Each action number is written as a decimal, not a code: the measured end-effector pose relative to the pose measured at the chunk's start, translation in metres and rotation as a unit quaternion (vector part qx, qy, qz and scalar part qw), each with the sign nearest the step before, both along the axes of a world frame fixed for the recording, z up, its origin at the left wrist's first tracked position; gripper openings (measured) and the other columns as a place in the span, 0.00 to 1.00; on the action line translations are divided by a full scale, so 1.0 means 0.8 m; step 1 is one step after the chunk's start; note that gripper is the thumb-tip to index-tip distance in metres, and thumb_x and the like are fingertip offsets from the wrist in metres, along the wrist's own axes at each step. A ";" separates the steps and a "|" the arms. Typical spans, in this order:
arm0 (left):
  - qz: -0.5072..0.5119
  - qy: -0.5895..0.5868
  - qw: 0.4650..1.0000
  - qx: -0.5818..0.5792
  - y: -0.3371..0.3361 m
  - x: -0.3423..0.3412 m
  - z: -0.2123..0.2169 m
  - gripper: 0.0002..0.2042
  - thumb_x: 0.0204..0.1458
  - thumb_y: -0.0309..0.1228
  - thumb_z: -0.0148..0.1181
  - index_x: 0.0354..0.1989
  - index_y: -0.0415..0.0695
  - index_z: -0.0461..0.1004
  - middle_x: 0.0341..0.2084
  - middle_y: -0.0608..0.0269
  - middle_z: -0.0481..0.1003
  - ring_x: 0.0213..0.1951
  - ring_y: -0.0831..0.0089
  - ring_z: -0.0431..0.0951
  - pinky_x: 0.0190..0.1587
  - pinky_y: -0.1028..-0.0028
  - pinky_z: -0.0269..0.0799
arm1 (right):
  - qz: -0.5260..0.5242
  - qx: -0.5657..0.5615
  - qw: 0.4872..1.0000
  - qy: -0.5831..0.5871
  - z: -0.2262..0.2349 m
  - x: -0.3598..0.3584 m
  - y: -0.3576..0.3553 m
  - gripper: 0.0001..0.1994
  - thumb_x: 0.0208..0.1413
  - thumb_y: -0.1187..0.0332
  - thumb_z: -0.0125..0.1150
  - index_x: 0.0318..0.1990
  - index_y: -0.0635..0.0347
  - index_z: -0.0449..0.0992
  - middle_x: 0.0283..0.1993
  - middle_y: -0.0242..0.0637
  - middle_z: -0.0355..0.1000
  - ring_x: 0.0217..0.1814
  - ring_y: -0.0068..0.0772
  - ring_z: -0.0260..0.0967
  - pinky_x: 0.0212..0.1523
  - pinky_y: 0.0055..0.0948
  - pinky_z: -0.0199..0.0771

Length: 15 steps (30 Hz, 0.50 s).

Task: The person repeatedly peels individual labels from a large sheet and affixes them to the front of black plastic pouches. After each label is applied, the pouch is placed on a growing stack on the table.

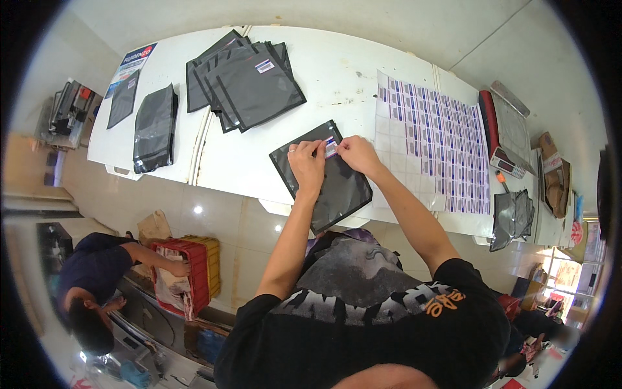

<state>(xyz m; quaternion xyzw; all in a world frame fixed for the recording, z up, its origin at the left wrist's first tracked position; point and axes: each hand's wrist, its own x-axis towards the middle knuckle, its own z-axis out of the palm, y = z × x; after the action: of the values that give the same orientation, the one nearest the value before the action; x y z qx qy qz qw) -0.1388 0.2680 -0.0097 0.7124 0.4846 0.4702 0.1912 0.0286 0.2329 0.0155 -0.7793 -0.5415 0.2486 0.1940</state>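
Observation:
A black plastic pouch lies at an angle on the white table in front of me. Near its upper edge is a small white, blue and red sticker label, held between my two hands. My left hand has its fingers curled and pinches the label's left end, its wrist over the pouch. At the label's right end my right hand pinches with thumb and fingertips. Whether the label is fully stuck down is hidden by the fingers. To the right lies a large sheet of the same labels, with bare backing along its left part.
Several labelled black pouches are fanned at the back left. A stack of pouches and a single pouch lie farther left. A red and grey sealing device and more pouches are on the right. Another person handles a red crate.

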 end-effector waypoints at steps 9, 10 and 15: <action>0.024 0.034 0.999 -0.009 -0.004 0.006 -0.006 0.07 0.53 0.32 0.75 0.36 0.43 0.89 0.32 0.60 0.81 0.39 0.56 0.76 0.47 0.57 0.69 | 0.011 -0.005 0.999 -0.046 -0.014 0.006 0.018 0.18 0.57 0.52 0.71 0.31 0.61 0.86 0.31 0.50 0.83 0.35 0.53 0.83 0.42 0.47 0.81; 0.024 0.038 0.999 -0.013 -0.005 0.007 -0.004 0.07 0.52 0.32 0.75 0.37 0.43 0.89 0.32 0.60 0.81 0.40 0.55 0.76 0.47 0.57 0.69 | 0.013 -0.044 0.998 -0.053 -0.011 0.011 0.018 0.18 0.57 0.52 0.71 0.31 0.60 0.86 0.32 0.51 0.83 0.38 0.55 0.83 0.44 0.49 0.81; 0.041 0.021 0.999 -0.022 -0.002 0.004 0.002 0.05 0.52 0.28 0.73 0.37 0.45 0.89 0.37 0.59 0.79 0.42 0.55 0.76 0.47 0.58 0.70 | 0.033 -0.073 0.993 -0.083 0.013 0.005 0.017 0.16 0.54 0.53 0.74 0.33 0.58 0.86 0.32 0.51 0.82 0.38 0.60 0.82 0.44 0.54 0.81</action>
<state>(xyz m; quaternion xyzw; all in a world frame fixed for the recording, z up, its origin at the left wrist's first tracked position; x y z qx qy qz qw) -0.1359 0.2663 -0.0077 0.6973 0.5276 0.4519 0.1769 0.0329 0.2462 0.0257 -0.7911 -0.5616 0.2278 0.0826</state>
